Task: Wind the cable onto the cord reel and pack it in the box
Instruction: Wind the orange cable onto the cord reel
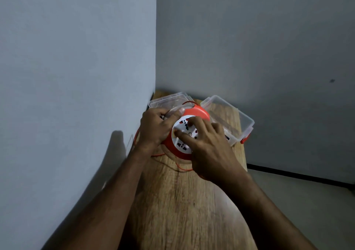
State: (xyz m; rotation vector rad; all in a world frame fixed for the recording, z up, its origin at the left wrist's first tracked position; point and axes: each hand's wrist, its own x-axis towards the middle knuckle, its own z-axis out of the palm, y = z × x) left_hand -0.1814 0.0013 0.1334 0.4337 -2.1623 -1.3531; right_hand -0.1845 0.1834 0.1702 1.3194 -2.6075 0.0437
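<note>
We see the orange cord reel (189,132) w/ a white socket face, tilted. Thin orange cable (179,168) lies loose on the desk beside it. The clear box (237,124) sits open behind.

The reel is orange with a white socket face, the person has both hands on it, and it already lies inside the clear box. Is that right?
Not quite. In the head view the reel stands on the wooden table, outside the clear box. The rest is right.

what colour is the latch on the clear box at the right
Red-orange, seen in the head view: the latch sits at the near corner of the clear box.
</note>
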